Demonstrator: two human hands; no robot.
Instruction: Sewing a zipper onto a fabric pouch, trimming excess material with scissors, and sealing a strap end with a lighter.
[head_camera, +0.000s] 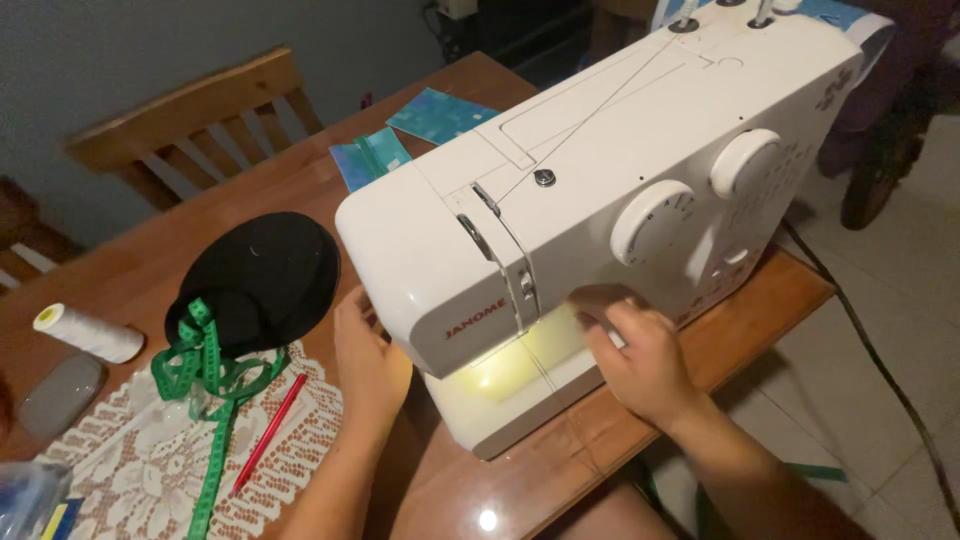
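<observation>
White plastic sewing machine (600, 200) stands on the brown wooden tabletop (150, 260), at its near right edge, with the lit bed overhanging toward the person. Its lamp shines yellow on the bed under the needle end. The right hand (640, 360) rests at the front of the bed, fingers curled loosely and pinching nothing I can make out. The left hand (370, 360) lies against the machine's left end, touching the casing; whether it grips anything cannot be told, as its fingers are hidden behind the body. Left of that hand sit a black round felt piece (262, 280), a green coiled measuring tape (205, 365) and a red pencil (268, 433) on a white lace mat (140, 460). A white thread spool (88, 332) lies nearer the left edge. Teal fabric pieces (410, 135) lie behind the machine, toward the far edge.
</observation>
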